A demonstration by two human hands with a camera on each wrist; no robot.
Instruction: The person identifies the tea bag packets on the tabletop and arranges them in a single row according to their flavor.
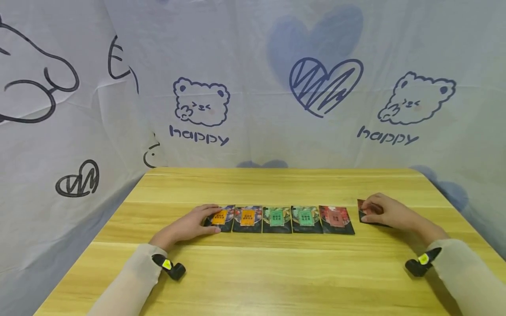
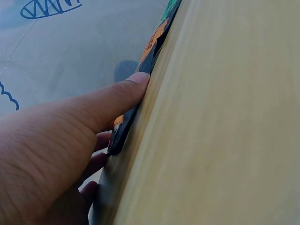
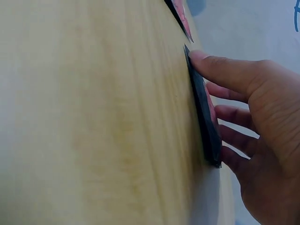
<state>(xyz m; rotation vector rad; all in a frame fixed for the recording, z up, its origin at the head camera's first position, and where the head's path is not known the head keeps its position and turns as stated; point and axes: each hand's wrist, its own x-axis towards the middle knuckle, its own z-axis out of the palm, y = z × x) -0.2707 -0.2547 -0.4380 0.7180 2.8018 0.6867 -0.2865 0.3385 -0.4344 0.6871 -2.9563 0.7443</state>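
Note:
Flat packets lie in a row on the wooden table [image 1: 276, 276]. My left hand [image 1: 191, 224] rests on the leftmost orange-labelled packet [image 1: 227, 224], its thumb along the near edge and fingers toward the far edge. To the right come a second orange-labelled packet [image 1: 247, 223], two green-labelled packets [image 1: 277, 224] and a red-labelled packet [image 1: 337, 223]. My right hand [image 1: 389, 213] grips another red packet [image 3: 203, 110] between thumb and fingers, a small gap to the right of the row. In the head view that hand covers most of it.
A pale cloth [image 1: 253, 131] printed with hearts and bears hangs behind the table and along its sides. Each wrist wears a black strap; one is the left strap [image 1: 169, 266], the other the right strap [image 1: 423, 262].

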